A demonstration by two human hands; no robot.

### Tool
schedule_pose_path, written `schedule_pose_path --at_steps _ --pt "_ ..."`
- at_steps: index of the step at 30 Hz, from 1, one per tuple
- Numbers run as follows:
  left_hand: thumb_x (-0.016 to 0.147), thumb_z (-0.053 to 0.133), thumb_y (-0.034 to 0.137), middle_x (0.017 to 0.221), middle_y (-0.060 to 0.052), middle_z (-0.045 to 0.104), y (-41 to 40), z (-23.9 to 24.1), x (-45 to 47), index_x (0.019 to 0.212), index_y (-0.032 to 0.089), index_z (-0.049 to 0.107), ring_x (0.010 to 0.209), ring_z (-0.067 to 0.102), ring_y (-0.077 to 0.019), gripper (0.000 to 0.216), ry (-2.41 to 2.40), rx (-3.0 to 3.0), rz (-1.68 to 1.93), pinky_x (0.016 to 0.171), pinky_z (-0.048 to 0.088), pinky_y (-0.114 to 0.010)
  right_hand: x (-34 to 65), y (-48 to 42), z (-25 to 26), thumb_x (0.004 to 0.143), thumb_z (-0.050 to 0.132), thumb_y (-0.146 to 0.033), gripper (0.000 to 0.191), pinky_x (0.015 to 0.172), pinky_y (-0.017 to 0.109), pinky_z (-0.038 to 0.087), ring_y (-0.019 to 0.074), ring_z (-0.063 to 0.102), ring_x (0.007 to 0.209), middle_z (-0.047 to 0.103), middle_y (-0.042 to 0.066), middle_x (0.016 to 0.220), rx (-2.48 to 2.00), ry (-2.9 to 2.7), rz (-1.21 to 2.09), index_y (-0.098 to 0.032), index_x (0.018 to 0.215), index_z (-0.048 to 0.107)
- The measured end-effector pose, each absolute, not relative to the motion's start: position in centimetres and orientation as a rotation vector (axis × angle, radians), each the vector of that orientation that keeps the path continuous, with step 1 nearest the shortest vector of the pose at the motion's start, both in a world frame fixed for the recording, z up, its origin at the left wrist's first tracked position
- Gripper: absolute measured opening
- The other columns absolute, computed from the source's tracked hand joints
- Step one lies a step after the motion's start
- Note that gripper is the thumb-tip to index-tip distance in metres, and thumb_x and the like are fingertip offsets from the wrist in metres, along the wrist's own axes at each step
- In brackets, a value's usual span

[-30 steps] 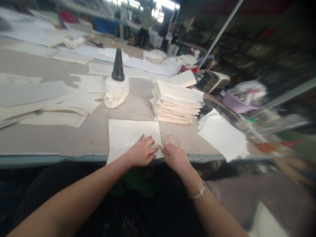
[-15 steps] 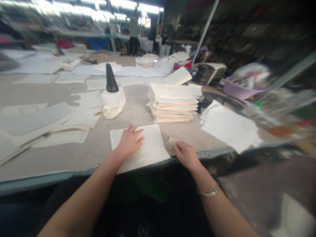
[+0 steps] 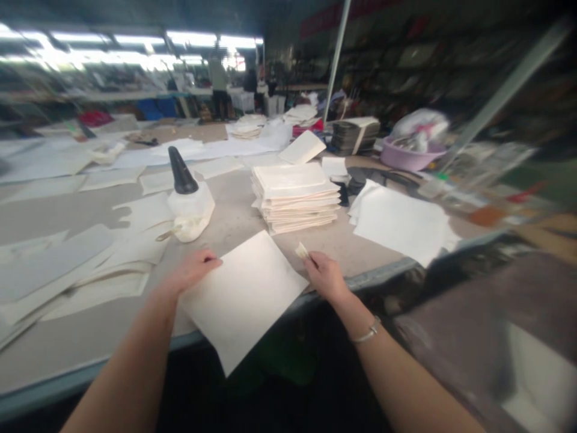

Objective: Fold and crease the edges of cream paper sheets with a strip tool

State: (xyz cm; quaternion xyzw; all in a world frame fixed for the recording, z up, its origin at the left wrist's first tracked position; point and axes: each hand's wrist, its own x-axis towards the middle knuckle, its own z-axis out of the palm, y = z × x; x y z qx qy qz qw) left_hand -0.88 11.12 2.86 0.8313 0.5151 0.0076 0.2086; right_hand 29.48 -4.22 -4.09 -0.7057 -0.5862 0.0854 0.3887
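Observation:
My left hand (image 3: 195,269) pinches the left edge of a white sheet (image 3: 247,294), which is lifted and turned, one corner hanging past the table's front edge. Between the thumb and fingers of my right hand (image 3: 327,275) is a small pale flat-ended piece (image 3: 301,249), its other end hidden by the hand. That hand is just beside the sheet's right corner; whether they touch I cannot tell. Beyond the sheet stands a stack of cream folded pieces (image 3: 295,201). A white container with a tall black cone (image 3: 183,171) on top is left of the stack.
Loose white sheets (image 3: 396,216) lie to the right, and cut pieces (image 3: 99,264) overlap on the left. A purple basin (image 3: 410,154) and a strapped dark stack (image 3: 354,137) sit farther back. The table's front edge (image 3: 369,276) runs close by my right hand. A person (image 3: 219,81) stands far behind.
My left hand has gone from lying on the sheet to gripping its left edge. The sheet has been raised and rotated toward me. My right hand still holds the small pale piece.

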Motion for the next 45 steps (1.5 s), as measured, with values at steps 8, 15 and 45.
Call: schedule_pose_path --at_steps 8,15,45 --pt "0.081 0.046 0.044 0.11 -0.016 0.065 8.5 2.5 -5.2 0.108 0.011 0.062 0.102 0.061 -0.0329 0.046 1.82 2.282 -0.024 0.086 0.047 -0.041 27.7 -3.6 -3.5 0.092 0.041 -0.037 0.025 0.062 0.023 0.038 0.0143 0.057 0.065 0.061 0.001 0.071 -1.823 -1.606 0.368 -0.022 0.08 0.057" --pt "0.066 0.074 0.039 0.157 -0.009 0.017 0.8 1.8 -1.4 0.147 0.031 0.021 0.143 0.006 -0.0344 0.097 0.78 2.726 -0.444 0.111 0.01 -0.063 26.7 -1.9 -2.1 0.091 0.044 -0.026 0.022 0.07 0.023 0.039 0.0151 0.06 0.077 0.065 0.003 0.081 -1.968 -1.847 0.302 -0.02 0.076 0.059" --pt "0.083 0.044 0.031 0.151 -0.013 0.031 -2.4 -1.7 1.6 0.143 0.013 0.033 0.135 0.025 -0.0414 0.064 0.811 2.811 -0.266 0.104 0.032 -0.055 23.2 5.3 -1.6 0.093 0.038 -0.021 0.027 0.075 0.03 0.045 0.0211 0.062 0.086 0.066 0.01 0.095 -2.1 -2.336 0.12 -0.015 0.093 0.065"
